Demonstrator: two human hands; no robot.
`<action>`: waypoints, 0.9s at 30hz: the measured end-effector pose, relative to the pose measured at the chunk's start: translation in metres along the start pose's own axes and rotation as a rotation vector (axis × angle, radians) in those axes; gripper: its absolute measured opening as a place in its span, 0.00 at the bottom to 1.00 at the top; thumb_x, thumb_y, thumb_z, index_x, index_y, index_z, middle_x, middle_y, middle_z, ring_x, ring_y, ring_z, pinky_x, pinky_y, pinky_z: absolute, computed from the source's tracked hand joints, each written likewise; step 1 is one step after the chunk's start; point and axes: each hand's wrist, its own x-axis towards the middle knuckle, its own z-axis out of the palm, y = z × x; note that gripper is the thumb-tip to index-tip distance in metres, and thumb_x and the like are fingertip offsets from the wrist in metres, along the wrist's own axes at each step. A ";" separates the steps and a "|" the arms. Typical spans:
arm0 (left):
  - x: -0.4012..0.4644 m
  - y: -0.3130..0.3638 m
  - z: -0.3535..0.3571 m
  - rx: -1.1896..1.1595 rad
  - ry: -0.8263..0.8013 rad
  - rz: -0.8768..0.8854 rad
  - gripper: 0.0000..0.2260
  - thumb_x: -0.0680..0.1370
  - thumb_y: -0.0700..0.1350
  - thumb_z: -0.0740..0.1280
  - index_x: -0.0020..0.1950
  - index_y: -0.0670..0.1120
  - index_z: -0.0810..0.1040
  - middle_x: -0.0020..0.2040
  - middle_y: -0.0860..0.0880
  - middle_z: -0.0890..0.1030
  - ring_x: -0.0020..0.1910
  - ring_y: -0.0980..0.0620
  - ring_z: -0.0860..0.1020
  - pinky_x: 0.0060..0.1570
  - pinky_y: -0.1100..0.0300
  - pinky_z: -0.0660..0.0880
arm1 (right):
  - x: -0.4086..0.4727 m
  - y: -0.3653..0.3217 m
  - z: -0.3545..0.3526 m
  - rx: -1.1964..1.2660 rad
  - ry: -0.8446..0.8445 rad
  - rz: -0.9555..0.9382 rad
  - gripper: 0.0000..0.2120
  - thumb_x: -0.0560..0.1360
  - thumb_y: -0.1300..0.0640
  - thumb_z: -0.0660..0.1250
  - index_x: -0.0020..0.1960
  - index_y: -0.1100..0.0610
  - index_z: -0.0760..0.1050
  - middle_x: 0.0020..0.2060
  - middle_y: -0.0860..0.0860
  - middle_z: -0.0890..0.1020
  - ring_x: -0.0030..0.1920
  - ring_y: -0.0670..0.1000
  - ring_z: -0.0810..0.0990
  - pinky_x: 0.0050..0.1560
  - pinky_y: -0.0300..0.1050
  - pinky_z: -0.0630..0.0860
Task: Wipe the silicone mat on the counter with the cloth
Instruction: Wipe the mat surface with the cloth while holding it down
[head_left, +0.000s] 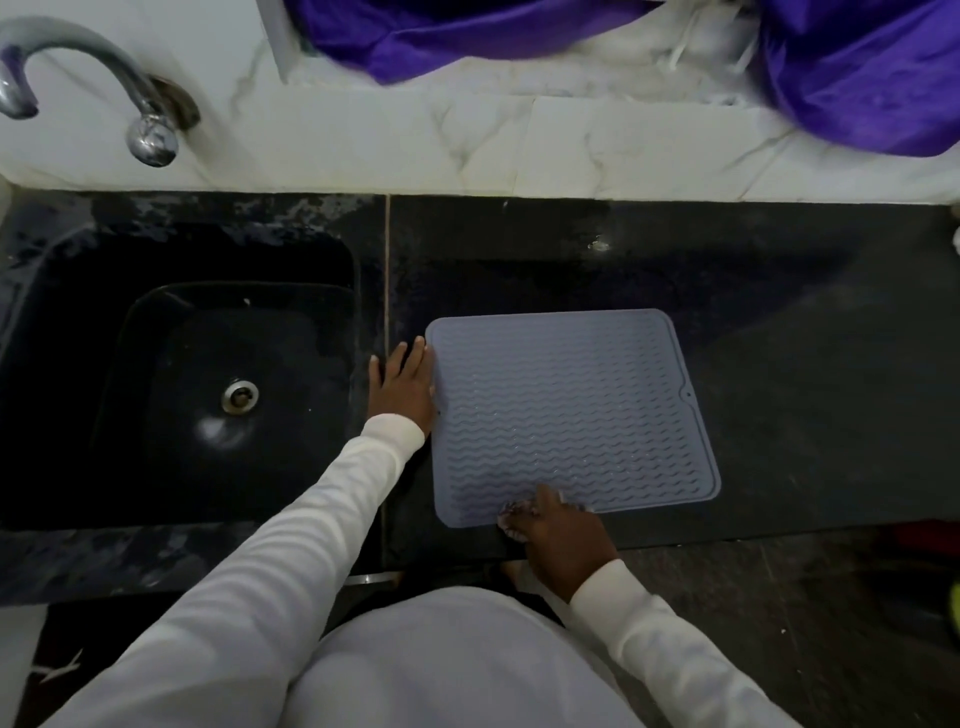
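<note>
- Head view: the flat grey silicone mat with wavy ridges (571, 415) lies on the dark stone counter (805, 364), just to the right of the black sink (182, 374).
- My left hand (404, 387) lies flat with straight fingers. It rests on the counter and touches the left edge of the mat. It holds nothing.
- My right hand (558, 535) is at the near edge of the mat. Its fingers are curled round a small bunched pale cloth (514, 517). The cloth sits on the near edge of the mat.
- I think the wiping is only at the near edge, and most of the mat is left to do.
- What could go wrong: the mat may slide or lift if I push hard, because my left hand only touches the side. The cloth is small, so I may miss the ridges far from me. It may also slip off the near edge of the counter.
- Around the mat: a shiny curved metal tap (104, 83) stands behind the sink. Purple shiny fabric (857, 67) lies on the white ledge behind the mat.
- Nothing lies on the mat in the way of the cloth.
</note>
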 end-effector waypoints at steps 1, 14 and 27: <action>-0.003 0.002 0.002 0.001 0.014 0.000 0.27 0.82 0.48 0.51 0.79 0.47 0.46 0.80 0.51 0.46 0.78 0.48 0.45 0.74 0.40 0.44 | 0.004 -0.001 0.007 0.014 -0.021 -0.020 0.22 0.54 0.57 0.78 0.47 0.45 0.80 0.45 0.53 0.78 0.36 0.57 0.80 0.29 0.53 0.78; -0.038 0.034 0.039 -0.079 0.189 -0.027 0.32 0.80 0.59 0.47 0.76 0.37 0.58 0.77 0.38 0.59 0.76 0.42 0.57 0.75 0.48 0.39 | 0.027 -0.020 0.009 -0.081 0.098 -0.274 0.11 0.68 0.46 0.65 0.48 0.48 0.80 0.47 0.50 0.79 0.39 0.53 0.81 0.29 0.43 0.76; -0.039 0.031 0.040 -0.053 0.200 -0.019 0.32 0.79 0.59 0.50 0.76 0.38 0.58 0.76 0.39 0.59 0.76 0.43 0.56 0.75 0.50 0.39 | 0.002 0.070 0.025 0.283 0.063 0.000 0.35 0.75 0.29 0.50 0.77 0.43 0.52 0.77 0.49 0.55 0.74 0.54 0.61 0.70 0.45 0.64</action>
